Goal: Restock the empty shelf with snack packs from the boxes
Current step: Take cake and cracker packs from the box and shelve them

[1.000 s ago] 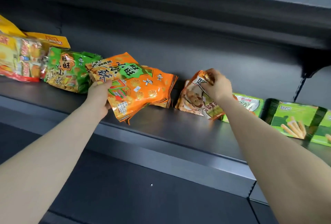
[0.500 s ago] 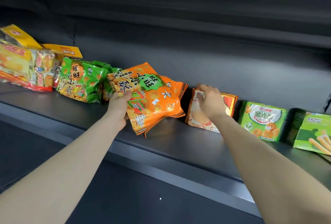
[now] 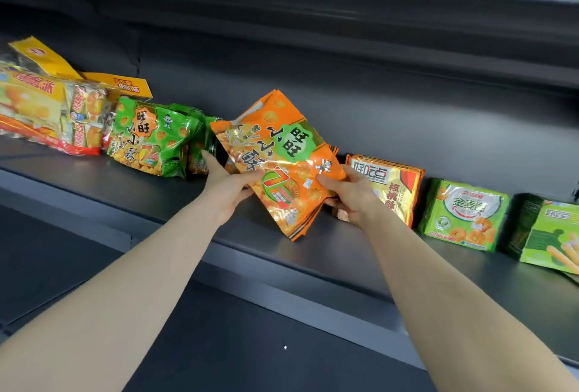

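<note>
The right hand (image 3: 347, 194) has left the gold pack (image 3: 391, 185), which it touched half a second ago, and now grips the right edge of the orange packs (image 3: 282, 159), thumb on the front and fingers curled behind; the left hand (image 3: 230, 186) keeps its hold on their left edge, thumb in front, fingers clamped behind; the bundle has been raised and turned, so one corner now points to the upper middle of the frame and another down toward the shelf (image 3: 313, 253); whether that lower corner touches the shelf I cannot tell; the gold pack now stands free, leaning on the back wall.

The orange packs read 旺旺 and 小小酥, with a large "7" in a green and red disc; the green packs (image 3: 153, 138), left of centre, carry the same 旺旺 and 小小酥; the gold pack reads 好吃点 and 核桃酥; the yellow packs (image 3: 34, 103) at the far left bear red writing ending in 派; the pale green pack (image 3: 466, 213) and the stick pack (image 3: 551, 232) at the right edge have writing too blurred to read surely.

All packs sit toward the back wall; a bare strip of shelf runs along the front lip across the frame; the left hand fills the gap between green and orange packs, the right hand the gap before the gold pack.
</note>
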Demonstrator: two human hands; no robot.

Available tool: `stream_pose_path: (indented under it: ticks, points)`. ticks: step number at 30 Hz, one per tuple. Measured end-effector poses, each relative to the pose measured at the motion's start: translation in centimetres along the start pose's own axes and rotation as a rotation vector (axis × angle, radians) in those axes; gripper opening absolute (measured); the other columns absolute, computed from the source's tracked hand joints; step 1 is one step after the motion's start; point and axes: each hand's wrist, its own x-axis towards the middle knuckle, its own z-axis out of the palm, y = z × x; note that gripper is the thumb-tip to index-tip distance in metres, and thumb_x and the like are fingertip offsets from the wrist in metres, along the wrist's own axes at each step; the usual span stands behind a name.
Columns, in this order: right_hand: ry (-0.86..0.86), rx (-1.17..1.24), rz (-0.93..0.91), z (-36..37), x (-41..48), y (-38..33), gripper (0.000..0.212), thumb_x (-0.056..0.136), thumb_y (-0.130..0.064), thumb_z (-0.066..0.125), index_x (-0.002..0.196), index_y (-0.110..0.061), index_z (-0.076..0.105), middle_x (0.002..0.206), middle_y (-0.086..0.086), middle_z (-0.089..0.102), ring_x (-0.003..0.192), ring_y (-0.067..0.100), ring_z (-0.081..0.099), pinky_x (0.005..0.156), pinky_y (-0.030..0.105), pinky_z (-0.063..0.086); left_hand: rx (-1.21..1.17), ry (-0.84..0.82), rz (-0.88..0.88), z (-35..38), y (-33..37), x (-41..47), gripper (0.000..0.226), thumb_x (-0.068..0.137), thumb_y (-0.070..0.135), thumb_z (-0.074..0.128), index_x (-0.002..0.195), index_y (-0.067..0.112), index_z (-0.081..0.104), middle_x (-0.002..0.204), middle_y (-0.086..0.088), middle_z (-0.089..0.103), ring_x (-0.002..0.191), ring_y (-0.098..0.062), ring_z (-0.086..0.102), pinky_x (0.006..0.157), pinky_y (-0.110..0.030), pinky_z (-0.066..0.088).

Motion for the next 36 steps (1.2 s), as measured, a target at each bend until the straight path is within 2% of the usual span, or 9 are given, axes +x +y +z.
stream_pose_path:
  ticks: [2,4,8,10,14,19,26,32,36]
  points:
    - [0.056,-0.116,-0.091,-0.1,0.8,-0.6,0.020,0.086,-0.004,0.074,0.092,-0.022,0.066,0.088,0.002,0.071,0.068,0.013,0.070,0.064,0.034,0.061,0.037,0.083,0.054,-0.4,0.2,0.8,0.122,0.079,-0.014,0.072,0.156,0.034,-0.011,0.136,-0.003,0.049,0.116,-0.022,0.061,0.081,-0.036,0.057]
    - [0.108,-0.304,-0.199,0.0,1.7,-1.2,0.021,0.084,-0.007,0.076,0.082,-0.027,0.069,0.085,0.002,0.073,0.079,0.023,0.072,0.078,0.048,0.061,0.125,0.078,0.079,-0.9,0.4,1.4,0.096,0.082,-0.013,0.069,0.156,0.021,0.018,0.135,-0.009,0.054,0.115,-0.024,0.061,0.082,-0.032,0.054]
    - [0.129,-0.399,-0.273,1.0,3.3,-2.7,0.017,0.089,-0.014,0.073,0.087,-0.030,0.070,0.091,-0.005,0.073,0.088,0.019,0.071,0.086,0.044,0.059,0.336,0.022,0.088,-1.7,-0.3,3.0,0.063,0.088,-0.009,0.064,0.143,0.016,0.047,0.117,-0.001,0.061,0.111,-0.022,0.060,0.093,-0.034,0.052]
    - [0.124,-0.520,-0.336,1.8,4.5,-3.4,0.017,0.088,-0.019,0.074,0.102,-0.027,0.070,0.097,-0.006,0.071,0.091,0.016,0.068,0.091,0.040,0.056,0.581,0.107,0.166,-1.9,-0.6,4.3,0.062,0.088,0.003,0.069,0.144,0.019,0.047,0.126,-0.003,0.056,0.112,-0.022,0.056,0.096,-0.035,0.048]
    - [0.124,-0.877,-0.322,4.0,6.6,-2.9,0.062,0.082,-0.029,0.078,0.138,-0.027,0.053,0.130,0.010,0.057,0.121,0.029,0.054,0.102,0.038,0.044,0.808,0.204,0.135,-2.3,-1.4,6.2,0.076,0.082,0.012,0.078,0.144,0.017,0.036,0.143,-0.010,0.038,0.129,-0.030,0.046,0.104,-0.042,0.044]
    - [0.169,-0.836,-0.331,5.4,6.4,-0.4,0.051,0.091,-0.029,0.068,0.136,-0.030,0.045,0.124,0.007,0.063,0.112,0.030,0.059,0.094,0.041,0.047,0.828,0.140,0.156,-2.8,-1.9,7.0,0.083,0.081,0.008,0.078,0.146,0.023,0.027,0.149,-0.004,0.039,0.131,-0.025,0.044,0.096,-0.033,0.040]
    - [0.110,-0.685,-0.308,4.6,5.7,-1.0,0.036,0.091,-0.028,0.068,0.121,-0.034,0.049,0.106,-0.006,0.060,0.098,0.020,0.061,0.085,0.037,0.054,0.865,0.229,0.163,-3.4,-1.9,7.6,0.073,0.081,0.009,0.073,0.141,0.023,0.033,0.140,-0.008,0.045,0.108,-0.021,0.052,0.092,-0.036,0.047]
    - [0.124,-0.705,-0.321,4.7,4.0,-1.0,0.055,0.091,-0.029,0.068,0.140,-0.034,0.042,0.130,0.005,0.054,0.113,0.028,0.058,0.093,0.038,0.051,0.893,0.222,0.132,-2.5,-1.4,6.0,0.070,0.084,0.007,0.070,0.144,0.018,0.034,0.142,-0.011,0.042,0.101,-0.021,0.048,0.081,-0.032,0.042]
    - [0.178,-0.917,-0.429,4.7,2.3,-1.2,0.059,0.092,-0.027,0.065,0.145,-0.026,0.038,0.138,0.010,0.042,0.109,0.034,0.060,0.086,0.036,0.049,0.963,0.215,0.198,-1.9,-0.4,3.9,0.063,0.087,0.011,0.068,0.143,0.020,0.040,0.142,-0.009,0.045,0.119,-0.025,0.051,0.086,-0.032,0.042]
